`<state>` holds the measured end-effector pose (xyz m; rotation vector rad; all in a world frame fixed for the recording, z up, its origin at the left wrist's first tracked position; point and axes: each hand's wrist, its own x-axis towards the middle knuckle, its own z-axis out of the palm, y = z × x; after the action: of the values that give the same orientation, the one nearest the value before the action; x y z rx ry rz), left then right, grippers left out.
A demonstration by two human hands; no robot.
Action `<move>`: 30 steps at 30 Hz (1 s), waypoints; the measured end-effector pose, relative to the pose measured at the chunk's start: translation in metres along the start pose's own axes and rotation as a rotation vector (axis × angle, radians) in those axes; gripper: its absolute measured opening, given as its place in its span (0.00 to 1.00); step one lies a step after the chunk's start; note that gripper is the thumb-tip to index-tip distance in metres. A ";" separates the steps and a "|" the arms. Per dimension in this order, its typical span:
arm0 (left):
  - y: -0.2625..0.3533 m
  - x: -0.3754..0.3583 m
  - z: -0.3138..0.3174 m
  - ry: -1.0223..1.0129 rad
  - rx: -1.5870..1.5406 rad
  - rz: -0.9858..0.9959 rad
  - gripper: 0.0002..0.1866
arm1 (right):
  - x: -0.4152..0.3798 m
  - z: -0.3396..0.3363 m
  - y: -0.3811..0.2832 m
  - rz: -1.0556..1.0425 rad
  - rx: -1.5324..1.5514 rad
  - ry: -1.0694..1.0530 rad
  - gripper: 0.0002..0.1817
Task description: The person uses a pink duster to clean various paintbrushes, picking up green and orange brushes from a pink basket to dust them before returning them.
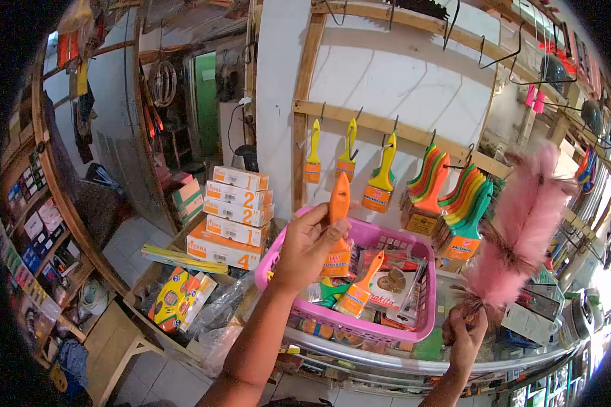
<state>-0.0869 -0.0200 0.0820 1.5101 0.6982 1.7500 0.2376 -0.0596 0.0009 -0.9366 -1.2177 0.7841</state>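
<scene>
My left hand (308,244) is closed round a paintbrush (340,197) with an orange handle, held upright above the near-left part of a pink plastic basket (428,298). Inside the basket lie another orange-handled paintbrush (362,285), a green-handled one partly covered, and a Makita blister pack (395,285). On the right, my right hand (466,332) grips the lower end of a pink feather duster (523,230), whose fluffy head points up and away. Single yellow-handled paintbrushes (385,169) hang from hooks on the wall ahead.
A wooden rack (394,125) holds clusters of multicoloured paintbrushes (465,210) at right. Stacked Eterna boxes (227,234) stand left of the basket. The basket rests on a glass counter (441,336). Empty wire hooks (502,51) jut out above. A wooden stool (112,346) is at lower left.
</scene>
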 end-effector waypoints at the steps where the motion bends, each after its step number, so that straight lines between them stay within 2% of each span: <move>1: -0.002 0.001 -0.001 0.014 0.012 0.010 0.25 | -0.001 -0.009 0.006 0.031 -0.033 0.022 0.08; 2: -0.004 0.005 -0.002 0.024 0.026 0.023 0.25 | -0.003 -0.019 0.008 0.045 -0.125 0.043 0.08; 5: -0.006 0.011 -0.004 0.043 0.004 0.032 0.25 | -0.023 -0.056 0.035 0.133 -0.141 0.142 0.08; 8: -0.006 0.014 -0.008 0.030 -0.056 0.008 0.24 | -0.050 -0.112 0.065 0.289 -0.194 -0.024 0.05; 11: -0.008 0.017 -0.007 0.000 -0.112 -0.024 0.24 | -0.064 -0.112 0.051 0.358 -0.404 -0.005 0.04; 12: -0.010 0.018 -0.006 -0.004 -0.134 -0.033 0.24 | -0.065 -0.127 0.064 0.226 -0.680 -0.062 0.05; 15: -0.017 0.025 -0.004 0.016 -0.126 -0.050 0.23 | -0.069 -0.127 0.074 0.256 -0.941 -0.021 0.12; 16: -0.020 0.027 -0.003 0.016 -0.111 -0.043 0.23 | -0.071 -0.129 0.082 0.192 -1.005 -0.049 0.12; 19: -0.022 0.036 -0.005 0.010 -0.057 -0.020 0.22 | -0.073 -0.118 0.084 0.138 -1.109 -0.112 0.12; 24: -0.021 0.044 -0.016 0.008 -0.026 -0.031 0.20 | -0.072 -0.118 0.098 0.219 -1.124 -0.105 0.14; 27: -0.018 0.049 -0.019 0.019 -0.006 0.039 0.19 | -0.062 -0.108 0.091 -0.102 -1.369 -0.023 0.14; 29: -0.014 0.053 -0.024 0.002 0.017 0.053 0.19 | -0.029 -0.048 0.018 0.069 -1.081 -0.023 0.17; 30: -0.012 0.054 -0.024 0.004 0.020 0.066 0.19 | -0.017 -0.019 -0.009 0.012 -0.910 -0.052 0.17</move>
<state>-0.1120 0.0314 0.1005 1.5597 0.6773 1.8000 0.2535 -0.0817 0.0003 -1.6551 -1.6470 0.2252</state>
